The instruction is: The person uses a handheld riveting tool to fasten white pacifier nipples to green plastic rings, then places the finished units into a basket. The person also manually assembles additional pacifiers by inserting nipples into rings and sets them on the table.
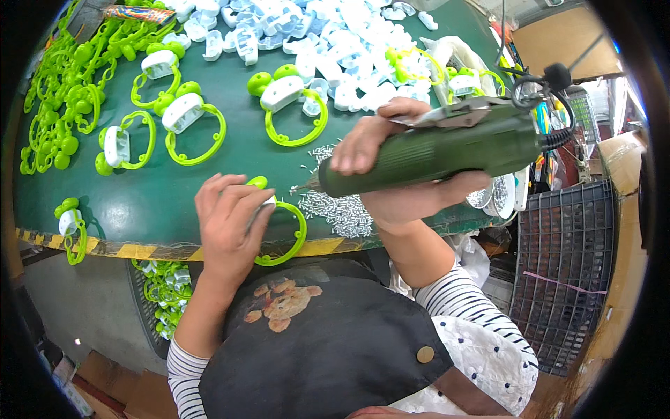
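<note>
A green electric screwdriver [447, 148] lies almost level in my right hand [370, 146], its fingers wrapped round the body. The bit points left, close to the white part of a green plastic ring [301, 237]. My left hand [234, 216] grips that ring by its white housing, which the fingers mostly hide. The ring hangs near the table's front edge. Beneath the screwdriver, a pile of small silver screws [342, 213] is spread on the green table [167, 223]. Whether a screw sits on the bit is too small to tell.
Several green rings with white housings [183, 113] lie across the table. Bare green rings [63, 133] are heaped at the left, white housings [335, 42] at the back. A cable [558, 136] runs from the screwdriver's end. Below stand a basket [150, 300] and a dark crate [562, 258].
</note>
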The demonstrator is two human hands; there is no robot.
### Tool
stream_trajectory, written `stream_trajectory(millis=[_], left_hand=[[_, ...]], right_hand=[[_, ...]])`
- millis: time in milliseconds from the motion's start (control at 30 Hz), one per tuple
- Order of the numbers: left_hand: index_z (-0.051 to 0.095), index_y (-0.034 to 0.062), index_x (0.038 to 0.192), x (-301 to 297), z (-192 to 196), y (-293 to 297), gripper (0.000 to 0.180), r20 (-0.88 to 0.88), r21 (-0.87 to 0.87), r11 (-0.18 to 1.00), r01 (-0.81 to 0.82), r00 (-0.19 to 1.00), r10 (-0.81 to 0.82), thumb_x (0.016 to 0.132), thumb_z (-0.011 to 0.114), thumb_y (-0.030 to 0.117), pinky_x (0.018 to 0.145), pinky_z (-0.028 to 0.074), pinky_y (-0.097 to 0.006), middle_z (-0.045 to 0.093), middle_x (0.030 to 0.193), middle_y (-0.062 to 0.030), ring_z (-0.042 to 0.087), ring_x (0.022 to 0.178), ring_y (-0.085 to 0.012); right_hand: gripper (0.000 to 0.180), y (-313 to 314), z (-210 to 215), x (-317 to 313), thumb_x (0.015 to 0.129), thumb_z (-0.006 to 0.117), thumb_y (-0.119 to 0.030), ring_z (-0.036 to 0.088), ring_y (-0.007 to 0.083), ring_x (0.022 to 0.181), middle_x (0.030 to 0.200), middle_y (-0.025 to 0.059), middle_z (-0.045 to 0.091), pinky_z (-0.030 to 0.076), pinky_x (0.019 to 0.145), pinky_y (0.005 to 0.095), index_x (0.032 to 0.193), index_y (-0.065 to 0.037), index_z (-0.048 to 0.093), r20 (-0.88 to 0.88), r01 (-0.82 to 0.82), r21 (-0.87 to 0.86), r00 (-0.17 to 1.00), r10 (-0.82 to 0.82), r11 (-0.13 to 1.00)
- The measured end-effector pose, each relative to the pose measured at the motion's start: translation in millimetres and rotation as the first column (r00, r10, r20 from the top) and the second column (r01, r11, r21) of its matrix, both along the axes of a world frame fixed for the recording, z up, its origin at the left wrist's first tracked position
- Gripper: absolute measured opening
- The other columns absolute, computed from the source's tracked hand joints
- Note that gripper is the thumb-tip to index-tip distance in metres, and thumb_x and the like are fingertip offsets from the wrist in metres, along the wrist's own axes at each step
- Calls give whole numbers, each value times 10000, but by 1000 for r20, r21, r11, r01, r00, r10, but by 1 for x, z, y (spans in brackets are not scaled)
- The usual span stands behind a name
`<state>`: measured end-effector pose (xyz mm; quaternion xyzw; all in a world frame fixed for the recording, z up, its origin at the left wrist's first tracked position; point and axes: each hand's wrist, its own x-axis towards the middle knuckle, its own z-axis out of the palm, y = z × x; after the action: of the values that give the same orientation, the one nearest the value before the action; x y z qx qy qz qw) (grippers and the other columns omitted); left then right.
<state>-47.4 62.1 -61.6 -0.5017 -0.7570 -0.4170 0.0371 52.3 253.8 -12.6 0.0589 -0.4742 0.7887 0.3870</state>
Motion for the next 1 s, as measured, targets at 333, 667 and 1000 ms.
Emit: stream_trajectory(millis=[333,667,1000], left_hand=[[721,112,880,-4,5,2,191,220,5,997,83,972,-82,713,809,140,1037,360,-509,663,832,-25,591,949,-242],[718,96,847,-6,9,-13,164,189,-8,1000,11,982,-10,717,811,133,1021,374,-502,643,795,-31,593,898,-227],[726,104,854,-4,13,-23,166,258,68,998,2,966,-19,712,814,112,1004,387,-495,645,806,-24,590,904,-231]], right_hand=[[1143,-14,12,-6,671,263,-994,538,192,607,692,69,556,488,580,359,1241,-32,499,-12,-54,-102,999,53,993],[1144,-30,15,-19,670,318,-980,539,200,586,673,85,544,501,557,363,1213,16,465,-112,-119,45,986,124,992],[1202,-39,10,-20,582,405,-978,630,228,660,726,128,618,546,648,337,1192,56,455,-149,-214,51,964,220,975]])
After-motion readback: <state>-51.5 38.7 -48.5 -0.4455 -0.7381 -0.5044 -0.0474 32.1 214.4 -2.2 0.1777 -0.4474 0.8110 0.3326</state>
